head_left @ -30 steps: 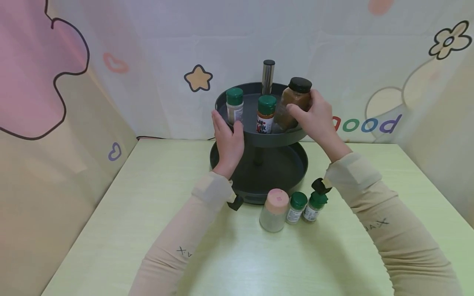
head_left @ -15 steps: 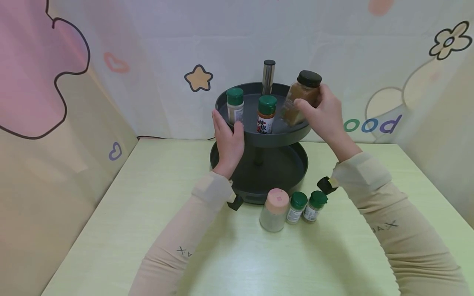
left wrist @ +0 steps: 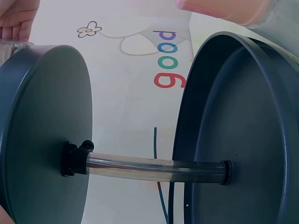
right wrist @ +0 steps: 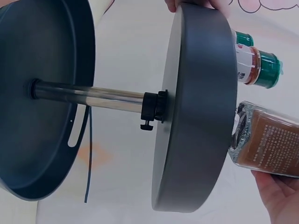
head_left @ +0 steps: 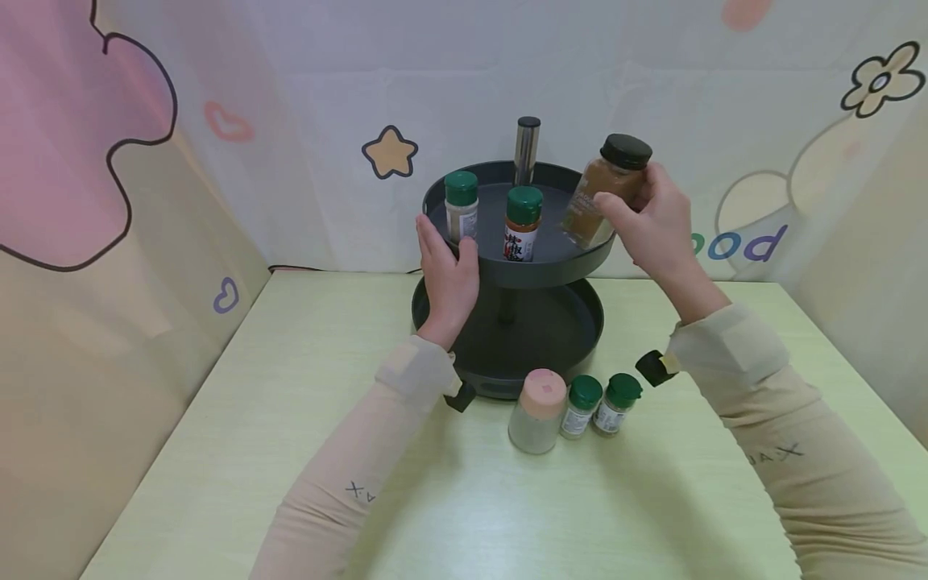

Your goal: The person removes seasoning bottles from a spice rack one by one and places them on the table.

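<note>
My right hand grips a square glass jar of brown powder with a black lid. The jar leans to the right, its base close to the right rim of the upper tray of a dark two-tier spice rack. In the right wrist view, the base of this jar lies right at the tray's edge. My left hand rests against the tray's left front side, fingers straight and thumb up at the rim. Two green-capped spice bottles stand on this tray: a pale one by the left thumb and a red-brown one near the middle.
The rack's lower tray sits on the light table. In front of it stand a pink-capped clear jar and two green-capped bottles, one nearer and one farther right. A metal post rises through the upper tray.
My right hand has moved right and slightly up with the brown-powder jar, from beside the red-brown bottle to the tray's right rim. My left hand has stayed put.
</note>
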A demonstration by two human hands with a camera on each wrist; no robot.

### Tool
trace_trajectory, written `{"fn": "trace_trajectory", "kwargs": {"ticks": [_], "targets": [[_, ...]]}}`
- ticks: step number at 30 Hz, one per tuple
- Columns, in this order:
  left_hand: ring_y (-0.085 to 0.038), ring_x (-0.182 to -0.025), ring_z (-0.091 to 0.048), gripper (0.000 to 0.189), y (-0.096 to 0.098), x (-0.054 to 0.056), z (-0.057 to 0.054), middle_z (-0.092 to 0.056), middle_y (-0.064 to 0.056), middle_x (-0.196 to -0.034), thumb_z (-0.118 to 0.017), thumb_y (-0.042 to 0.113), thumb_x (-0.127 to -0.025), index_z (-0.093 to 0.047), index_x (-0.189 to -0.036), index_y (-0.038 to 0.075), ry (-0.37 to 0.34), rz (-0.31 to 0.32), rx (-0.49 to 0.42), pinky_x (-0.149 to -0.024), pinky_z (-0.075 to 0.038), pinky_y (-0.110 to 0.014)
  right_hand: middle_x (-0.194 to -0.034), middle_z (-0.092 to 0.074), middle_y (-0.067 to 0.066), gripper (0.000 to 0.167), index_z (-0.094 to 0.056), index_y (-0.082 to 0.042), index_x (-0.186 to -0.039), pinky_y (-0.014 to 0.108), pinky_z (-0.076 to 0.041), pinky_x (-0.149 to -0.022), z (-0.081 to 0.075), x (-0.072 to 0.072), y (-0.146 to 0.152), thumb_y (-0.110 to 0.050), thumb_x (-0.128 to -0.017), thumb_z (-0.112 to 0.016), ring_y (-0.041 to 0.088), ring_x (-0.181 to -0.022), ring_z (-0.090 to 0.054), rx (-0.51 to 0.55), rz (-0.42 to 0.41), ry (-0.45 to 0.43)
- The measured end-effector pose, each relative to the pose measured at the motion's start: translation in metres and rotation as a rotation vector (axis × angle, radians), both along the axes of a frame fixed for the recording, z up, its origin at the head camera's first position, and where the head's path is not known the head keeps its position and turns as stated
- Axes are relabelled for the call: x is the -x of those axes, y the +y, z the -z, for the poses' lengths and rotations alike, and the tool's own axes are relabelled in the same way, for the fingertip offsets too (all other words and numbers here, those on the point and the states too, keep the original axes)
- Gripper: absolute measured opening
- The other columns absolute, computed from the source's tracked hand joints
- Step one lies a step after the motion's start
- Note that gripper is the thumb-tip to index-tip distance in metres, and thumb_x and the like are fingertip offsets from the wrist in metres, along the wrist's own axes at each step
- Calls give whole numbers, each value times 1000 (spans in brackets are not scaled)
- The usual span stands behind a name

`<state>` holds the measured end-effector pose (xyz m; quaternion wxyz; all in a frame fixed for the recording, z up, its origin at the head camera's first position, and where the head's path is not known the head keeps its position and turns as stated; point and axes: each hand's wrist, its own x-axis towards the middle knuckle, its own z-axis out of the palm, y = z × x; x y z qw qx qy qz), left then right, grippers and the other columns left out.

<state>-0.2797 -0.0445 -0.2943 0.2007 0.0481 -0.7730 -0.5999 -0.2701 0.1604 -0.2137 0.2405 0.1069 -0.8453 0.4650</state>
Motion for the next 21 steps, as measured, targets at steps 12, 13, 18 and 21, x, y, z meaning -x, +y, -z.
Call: {"fn": "trace_trajectory", "kwargs": {"ticks": [12,13,18,21], "targets": [[-12,-138,0,72,0,-1,-1,6,8,-150,-38,37,-87,3,-143,16,6,4,5,-111,-8,-35,-87,-59,-14,31,-50,-10,-110,13,-42,-65,2,-14,14,-24,-82,-54,2,-74,-53,77,-2,39],[-12,-138,0,72,0,-1,-1,6,8,-150,-38,37,-87,3,-143,16,6,5,5,-111,-8,-35,-87,-59,-14,30,-51,-11,-110,13,-42,-65,2,-15,15,-23,-82,-55,2,-75,-53,82,-5,43],[-12,-138,0,72,-1,-1,-1,5,6,-150,-38,36,-87,3,-143,16,8,7,6,-112,-8,-34,-90,-60,-15,29,-52,-12,-110,12,-44,-68,3,-20,20,-20,-82,-55,0,-78,-56,87,-5,56],[-11,-138,0,72,-1,0,-1,5,5,-150,-38,36,-87,3,-143,16,7,6,9,-112,-8,-33,-93,-62,-13,30,-52,-12,-111,11,-44,-70,4,-23,23,-19,-82,-54,-3,-80,-57,85,-8,52]]}}
